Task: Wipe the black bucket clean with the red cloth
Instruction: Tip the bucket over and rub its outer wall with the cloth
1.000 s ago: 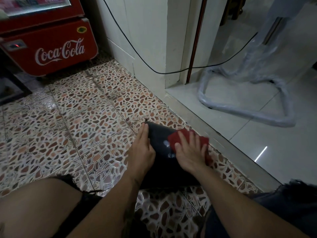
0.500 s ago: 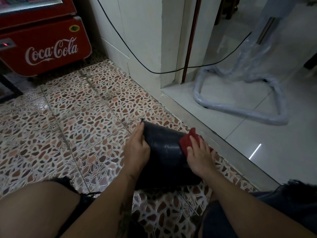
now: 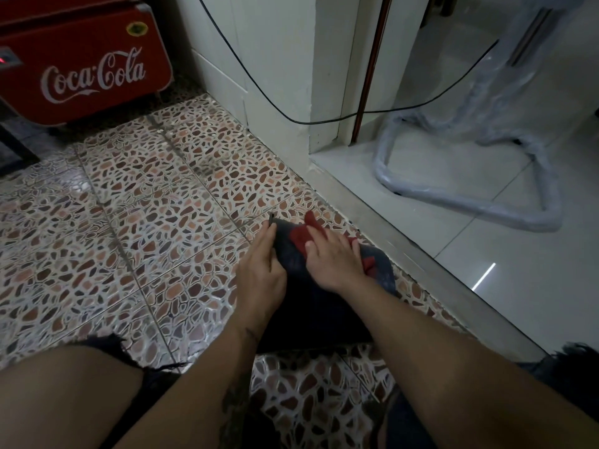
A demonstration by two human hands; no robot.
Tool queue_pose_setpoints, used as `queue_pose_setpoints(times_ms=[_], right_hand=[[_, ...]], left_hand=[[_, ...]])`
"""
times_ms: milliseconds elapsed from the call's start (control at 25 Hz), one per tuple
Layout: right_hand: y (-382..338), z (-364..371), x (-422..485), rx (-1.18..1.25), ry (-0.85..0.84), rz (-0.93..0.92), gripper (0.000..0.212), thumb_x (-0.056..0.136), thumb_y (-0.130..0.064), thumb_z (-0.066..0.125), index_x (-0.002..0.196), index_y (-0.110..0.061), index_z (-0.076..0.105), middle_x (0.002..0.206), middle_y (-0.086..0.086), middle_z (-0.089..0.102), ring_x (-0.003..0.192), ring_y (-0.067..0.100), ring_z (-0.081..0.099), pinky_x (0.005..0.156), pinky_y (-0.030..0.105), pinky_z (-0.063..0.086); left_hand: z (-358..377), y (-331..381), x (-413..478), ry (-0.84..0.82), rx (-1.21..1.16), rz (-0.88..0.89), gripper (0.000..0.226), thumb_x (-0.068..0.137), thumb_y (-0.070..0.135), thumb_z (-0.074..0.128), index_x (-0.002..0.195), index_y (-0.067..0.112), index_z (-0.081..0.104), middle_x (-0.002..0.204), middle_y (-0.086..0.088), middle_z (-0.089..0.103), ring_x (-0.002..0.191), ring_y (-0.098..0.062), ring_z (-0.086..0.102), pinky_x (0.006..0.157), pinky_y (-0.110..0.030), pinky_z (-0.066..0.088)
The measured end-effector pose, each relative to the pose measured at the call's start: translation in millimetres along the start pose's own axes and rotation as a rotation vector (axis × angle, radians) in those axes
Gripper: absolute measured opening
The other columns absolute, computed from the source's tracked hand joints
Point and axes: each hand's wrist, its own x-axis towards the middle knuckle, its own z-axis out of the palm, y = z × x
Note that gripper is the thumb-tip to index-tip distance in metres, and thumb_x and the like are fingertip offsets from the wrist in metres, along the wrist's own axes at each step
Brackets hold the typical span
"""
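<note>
The black bucket [image 3: 324, 306] lies on its side on the patterned tile floor between my knees. My left hand [image 3: 262, 273] grips its left edge and steadies it. My right hand [image 3: 334, 257] lies flat on top of the bucket, pressing the red cloth [image 3: 299, 236] against its curved side near the far end. Part of the cloth sticks out past my fingers and a small fold shows under my palm at the right. The bucket's opening is not visible.
A red Coca-Cola cooler [image 3: 84, 66] stands at the back left. A white wall corner [image 3: 278, 102] with a black cable [image 3: 259, 89] is ahead. A metal threshold [image 3: 421, 254] runs right of the bucket, with a plastic-wrapped tubular frame [image 3: 470, 202] beyond.
My right hand with the cloth slid from the bucket's right side back up and left across its top. The left hand stayed on the left edge.
</note>
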Motion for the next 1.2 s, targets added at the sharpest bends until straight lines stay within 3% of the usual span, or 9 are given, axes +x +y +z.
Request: queue_pose_setpoints(times_ms=[120,200,280,400,520,680,920,1000,1200], right_hand=[[-12.0,-17.8,40.7,0.033,-0.172,0.129,0.06,0.1,-0.044,0.015,0.157,-0.029,0.03,0.165,0.008,0.028,0.15,0.032,0.025,0.12,0.061,0.007],[-14.1,-14.5,37.8,0.017,-0.126,0.12,0.06,0.101,-0.044,0.015,0.157,-0.029,0.028,0.166,0.007,0.026,0.151,0.03,0.023,0.121,0.059,0.006],[-11.7,2.3,6.1,-0.02,0.009,-0.024,0.061,0.1,-0.047,0.014,0.158,-0.033,0.022,0.168,0.003,0.021,0.153,0.025,0.016,0.122,0.055,0.003],[2.1,28.3,-62.7,-0.094,0.104,-0.304,0.066,0.097,-0.048,0.014,0.16,-0.038,-0.002,0.171,-0.001,-0.003,0.155,0.02,-0.011,0.123,0.053,-0.008],[19.7,34.2,-89.2,-0.216,0.078,-0.347,0.069,0.1,-0.047,0.021,0.158,-0.039,-0.015,0.169,-0.003,-0.018,0.152,0.02,-0.025,0.121,0.056,-0.011],[5.9,21.6,-61.4,-0.149,0.077,-0.199,0.064,0.099,-0.051,0.021,0.158,-0.041,0.0,0.17,-0.005,-0.002,0.154,0.02,-0.007,0.119,0.061,-0.005],[-19.5,-20.1,15.9,0.095,-0.154,0.209,0.056,0.103,-0.047,0.018,0.157,-0.036,0.025,0.169,0.002,0.018,0.153,0.031,0.012,0.117,0.066,0.002],[-15.5,-7.9,-0.9,0.068,-0.052,0.137,0.055,0.102,-0.047,0.019,0.157,-0.04,0.024,0.169,-0.002,0.019,0.154,0.025,0.011,0.119,0.063,0.003],[26.2,39.5,-102.9,-0.135,0.155,-0.397,0.064,0.096,-0.042,0.037,0.157,-0.047,0.017,0.17,-0.011,0.0,0.155,0.017,-0.009,0.121,0.054,-0.002]], left_hand=[[0.4,3.1,-5.8,0.016,-0.05,-0.068,0.051,0.097,0.006,0.042,0.144,0.023,0.052,0.152,0.004,0.047,0.14,-0.01,0.04,0.115,-0.015,0.022],[1.7,3.3,-2.1,0.011,-0.068,-0.118,0.052,0.096,0.005,0.041,0.143,0.024,0.053,0.152,0.005,0.047,0.141,-0.01,0.04,0.118,-0.024,0.025],[2.0,3.7,4.4,-0.006,-0.073,-0.148,0.054,0.095,0.005,0.041,0.144,0.024,0.052,0.152,0.005,0.047,0.14,-0.013,0.041,0.118,-0.03,0.028],[1.9,4.1,13.8,-0.037,-0.097,-0.171,0.053,0.095,0.009,0.039,0.144,0.027,0.051,0.151,0.005,0.049,0.139,-0.013,0.043,0.114,-0.024,0.028],[2.1,2.6,13.6,-0.079,-0.205,-0.194,0.051,0.097,0.012,0.04,0.143,0.03,0.051,0.151,0.006,0.048,0.139,-0.012,0.042,0.115,-0.025,0.028],[-0.6,0.0,10.6,-0.099,-0.348,-0.252,0.05,0.096,0.011,0.043,0.14,0.03,0.055,0.151,0.006,0.048,0.14,-0.011,0.041,0.12,-0.035,0.028],[6.9,0.0,-3.3,-0.133,-0.492,-0.254,0.047,0.096,0.002,0.047,0.136,0.024,0.059,0.146,0.007,0.053,0.134,-0.005,0.045,0.107,-0.014,0.03],[10.5,-2.4,1.6,-0.113,-0.513,-0.278,0.047,0.095,0.002,0.046,0.134,0.024,0.061,0.144,0.007,0.055,0.133,-0.005,0.046,0.108,-0.016,0.03],[14.1,3.8,22.3,-0.169,-0.602,-0.354,0.046,0.097,0.003,0.043,0.136,0.022,0.059,0.144,0.003,0.055,0.134,-0.012,0.047,0.117,-0.033,0.032]])
